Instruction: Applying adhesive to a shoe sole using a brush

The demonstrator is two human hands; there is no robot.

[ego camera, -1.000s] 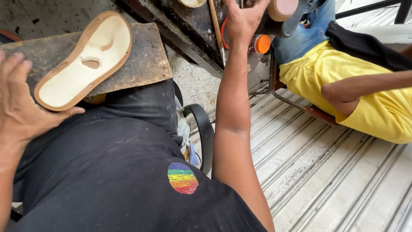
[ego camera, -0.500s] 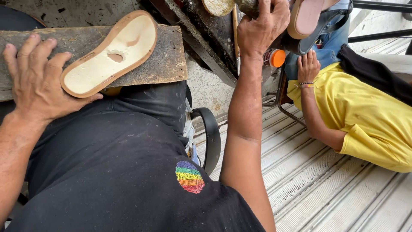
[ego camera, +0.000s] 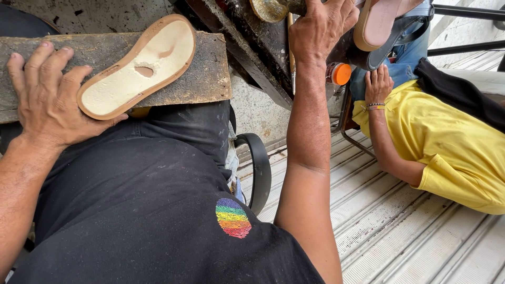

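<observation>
Two hands work: the left hand (ego camera: 50, 97) lies flat, fingers spread, thumb touching a shoe sole (ego camera: 139, 66) on a board (ego camera: 205, 73); the right hand (ego camera: 321, 29) is curled closed over a tool (ego camera: 271, 8).

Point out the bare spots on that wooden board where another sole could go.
The board is bare only at its right end, beyond the toe of the tan sole. A thin strip shows along the far edge above the left hand. The left end is crowded: hand and sole heel touch there.
</observation>
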